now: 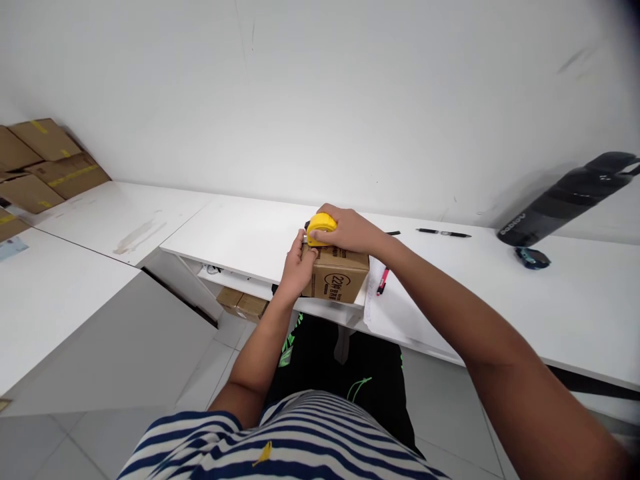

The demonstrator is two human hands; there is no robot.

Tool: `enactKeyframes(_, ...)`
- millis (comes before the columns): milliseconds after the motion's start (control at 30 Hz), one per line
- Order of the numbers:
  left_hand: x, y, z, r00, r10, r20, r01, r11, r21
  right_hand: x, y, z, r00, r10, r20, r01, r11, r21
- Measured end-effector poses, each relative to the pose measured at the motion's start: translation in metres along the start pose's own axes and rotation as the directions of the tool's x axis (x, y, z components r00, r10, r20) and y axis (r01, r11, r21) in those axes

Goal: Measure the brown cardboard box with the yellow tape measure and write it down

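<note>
A small brown cardboard box (pixel 336 279) with black print sits at the front edge of the white desk. Above its top, my right hand (pixel 345 228) is wrapped round a yellow tape measure (pixel 323 228). My left hand (pixel 297 265) is closed on the box's left side, its thumb at the top edge. Its raised fingertips are close to the mouth of the tape measure; whether they touch the blade I cannot tell. Right of the box, a red and black pen (pixel 383 281) lies on white paper (pixel 400 313).
A black pen (pixel 443 233), a dark bottle (pixel 565 197) and a small dark object (pixel 532 258) are at the right by the wall. Cardboard boxes (pixel 47 163) are stacked at the far left. More boxes (pixel 243 305) stand under the desk (pixel 235 223).
</note>
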State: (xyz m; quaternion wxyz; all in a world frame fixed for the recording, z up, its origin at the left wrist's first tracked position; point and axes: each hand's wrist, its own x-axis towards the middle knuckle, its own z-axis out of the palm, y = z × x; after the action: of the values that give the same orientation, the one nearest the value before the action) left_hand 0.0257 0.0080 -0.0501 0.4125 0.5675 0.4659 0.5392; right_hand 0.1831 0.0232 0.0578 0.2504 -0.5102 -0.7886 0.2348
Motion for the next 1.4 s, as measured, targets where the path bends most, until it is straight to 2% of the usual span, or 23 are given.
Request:
enactKeyframes(167,-0.001,0.006,-0.003,0.998,-0.062,0.007,0.061,0.995,0.075,-0.014,0.016,-0.014,0.999,0.044,-0.005,-0.044,0.998,0.035)
enactKeyframes(333,-0.004,0.017,-0.004,0.994,-0.085,0.066,0.076,0.990,0.122,-0.037,0.036,-0.033,0.995,0.096,-0.024,-0.094,0.994,0.061)
enactKeyframes(433,-0.006,0.025,-0.006,0.996,-0.085,0.040,0.068,0.947,0.315,-0.055,0.046,-0.043,0.990,0.133,-0.053,-0.132,0.991,0.020)
enactKeyframes(500,-0.007,0.032,-0.008,0.998,-0.062,0.034,0.035,0.854,0.519,-0.065,0.050,-0.048,0.987,0.146,-0.062,-0.149,0.988,-0.039)
enactKeyframes(600,-0.008,0.046,-0.010,0.995,-0.022,0.095,-0.057,0.658,0.751,-0.074,0.055,-0.055,0.986,0.149,-0.069,-0.157,0.979,-0.128)
enactKeyframes(767,-0.006,0.063,-0.009,0.983,0.046,0.180,-0.184,0.343,0.921,-0.077,0.055,-0.064,0.984,0.156,-0.087,-0.173,0.952,-0.253)
enactKeyframes(867,0.002,0.064,-0.010,0.955,0.117,0.273,-0.292,0.202,0.935,-0.077,0.050,-0.069,0.983,0.168,-0.078,-0.184,0.936,-0.300)
enactKeyframes(933,0.010,0.062,-0.012,0.913,0.159,0.375,-0.398,0.150,0.905,-0.077,0.049,-0.072,0.982,0.166,-0.086,-0.185,0.924,-0.336)
enactKeyframes(1033,0.021,0.060,-0.017,0.850,0.178,0.496,-0.521,0.137,0.843,-0.081,0.053,-0.075,0.979,0.159,-0.125,-0.193,0.918,-0.348)
enactKeyframes(1133,0.027,0.060,-0.021,0.844,0.137,0.518,-0.535,0.151,0.831,-0.088,0.063,-0.074,0.976,0.136,-0.172,-0.188,0.920,-0.343)
enactKeyframes(1233,0.028,0.061,-0.024,0.841,0.097,0.532,-0.540,0.128,0.832,-0.094,0.070,-0.071,0.977,0.109,-0.181,-0.169,0.916,-0.365)
enactKeyframes(1400,0.030,0.062,-0.029,0.773,0.076,0.630,-0.635,0.061,0.770,-0.095,0.073,-0.064,0.978,0.109,-0.177,-0.174,0.896,-0.408)
